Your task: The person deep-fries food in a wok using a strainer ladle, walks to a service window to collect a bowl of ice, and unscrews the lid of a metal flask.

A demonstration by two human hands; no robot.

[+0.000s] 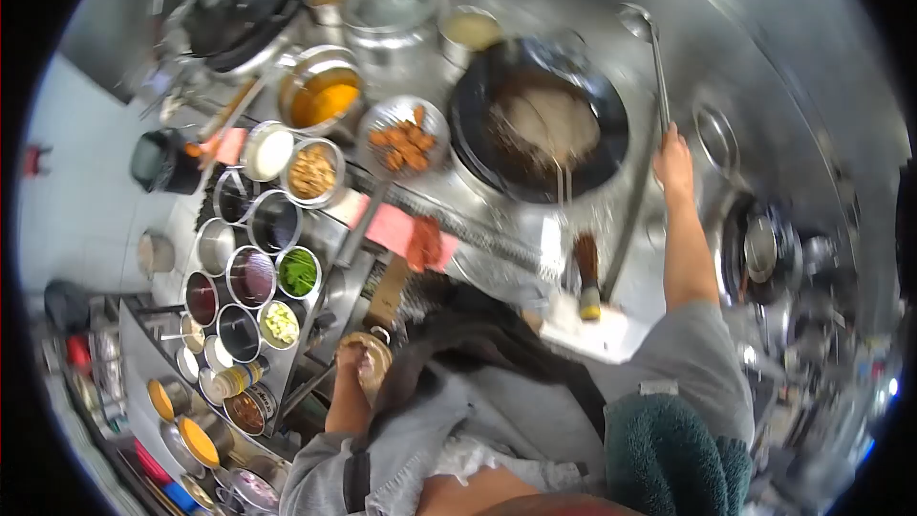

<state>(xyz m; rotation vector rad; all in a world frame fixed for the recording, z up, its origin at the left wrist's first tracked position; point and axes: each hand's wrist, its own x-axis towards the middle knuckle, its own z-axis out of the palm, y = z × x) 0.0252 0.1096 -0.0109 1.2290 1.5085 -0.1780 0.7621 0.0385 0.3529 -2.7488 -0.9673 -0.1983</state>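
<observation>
My right hand (674, 164) is closed around the handle of a long metal ladle (661, 76), held upward to the right of a black wok (611, 148). Foamy, pale brown liquid (544, 122) fills the wok, and a wire strainer (561, 167) rests in it with its handle toward me. Down by my waist, my left hand (351, 357) grips the edge of a round bowl (380, 363) with pale contents, partly hidden by my hand and clothing. A perforated skimmer (370, 161) with browned fried pieces (401, 143) lies left of the wok.
Several metal pots with sauces and chopped greens (298, 272) stand at the left. A pot of orange liquid (325, 100) and a large lidded pot (394, 10) sit farther back. A brush (587, 277) lies at the counter's front edge. Another strainer (716, 139) hangs right.
</observation>
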